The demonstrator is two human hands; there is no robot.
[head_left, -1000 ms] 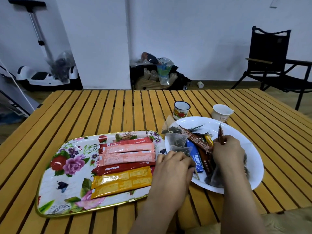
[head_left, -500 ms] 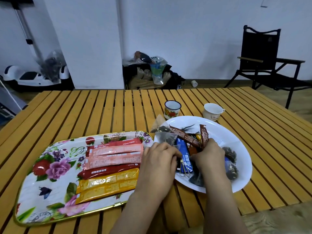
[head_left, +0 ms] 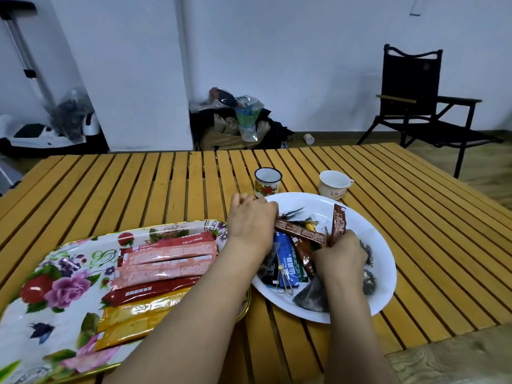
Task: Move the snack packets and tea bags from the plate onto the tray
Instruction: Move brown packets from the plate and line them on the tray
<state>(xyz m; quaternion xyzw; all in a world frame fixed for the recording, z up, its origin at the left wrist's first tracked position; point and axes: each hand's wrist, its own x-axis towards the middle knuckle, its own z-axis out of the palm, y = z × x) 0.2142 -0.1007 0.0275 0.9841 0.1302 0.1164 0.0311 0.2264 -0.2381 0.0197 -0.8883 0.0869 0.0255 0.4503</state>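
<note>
Both hands were over the white plate (head_left: 360, 214) at centre right of the frame. Right hand (head_left: 342, 256) was curled shut, pinching the lower end of a brown snack packet (head_left: 338, 224) that stood nearly upright above the plate. Left hand (head_left: 250, 220) sat at the plate's left rim with fingers curled inward at the end of a second brown packet (head_left: 300, 231), which lay slanted across the pile; whether it actually gripped that packet could not be told, since the fingertips were hidden.

Beneath the hands, the plate held a heap of wrappers: a blue packet (head_left: 285, 257), another brown one (head_left: 304, 256), a greenish one partly covered, and dark tea bags (head_left: 311, 296) near the lower rim and along the right side behind the right wrist.

To the left, touching or nearly touching the plate, lay a floral tray (head_left: 55, 286). On it, side by side in a neat stack of rows, were pink packets (head_left: 166, 259), a red packet (head_left: 149, 291) and yellow packets (head_left: 133, 317), partly covered by the left forearm.

Just beyond the plate stood a small flowered enamel cup (head_left: 267, 182) and a white cup (head_left: 333, 184). Everything rested on a slatted yellow wooden table (head_left: 138, 187). A black folding chair (head_left: 410, 98) stood at upper right, and bags (head_left: 235, 120) were piled against the white wall.
</note>
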